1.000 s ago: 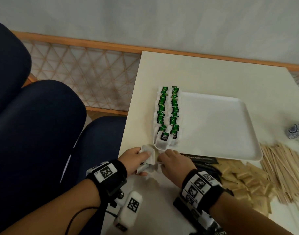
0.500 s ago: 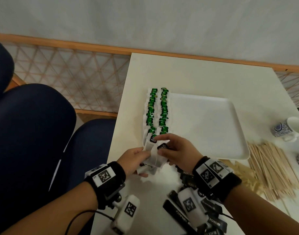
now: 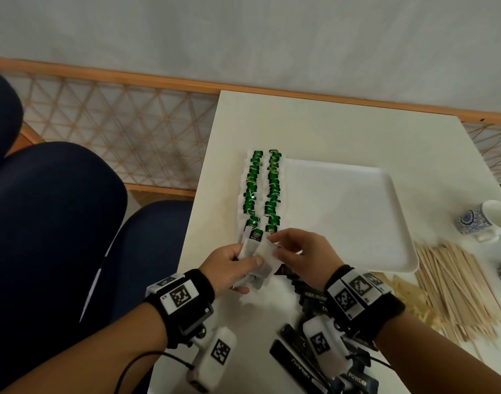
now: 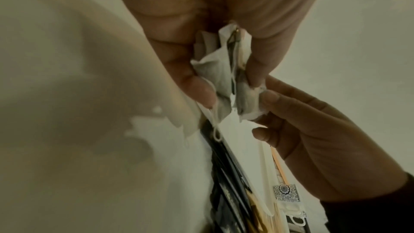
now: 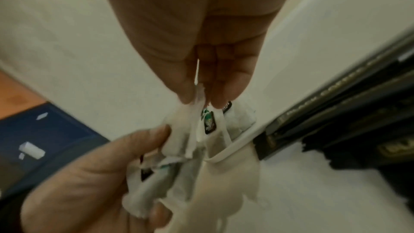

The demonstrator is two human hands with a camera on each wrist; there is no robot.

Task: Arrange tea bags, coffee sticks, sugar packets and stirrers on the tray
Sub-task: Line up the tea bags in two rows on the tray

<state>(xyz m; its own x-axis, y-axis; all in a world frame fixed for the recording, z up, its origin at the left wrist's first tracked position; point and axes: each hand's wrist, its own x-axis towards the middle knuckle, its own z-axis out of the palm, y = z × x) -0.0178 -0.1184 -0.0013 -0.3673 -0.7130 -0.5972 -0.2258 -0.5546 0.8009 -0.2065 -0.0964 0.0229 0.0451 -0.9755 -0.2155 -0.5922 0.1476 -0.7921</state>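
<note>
While pinched: tea bags, both hands.

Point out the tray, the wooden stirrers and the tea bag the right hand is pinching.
tray [image 3: 343, 211], head view, bare middle of its floor.
wooden stirrers [image 3: 454, 282], head view, middle of the pile.
tea bag [image 3: 265, 255], head view, white paper between both hands.
right hand [image 3: 306, 257], head view, back of the hand.

A white table stands by a plain wall. A cup with blue patterns sits at the table's right side. Big dark blue cushions are on the left. Behind them runs a wooden fence with criss-cross netting.
</note>
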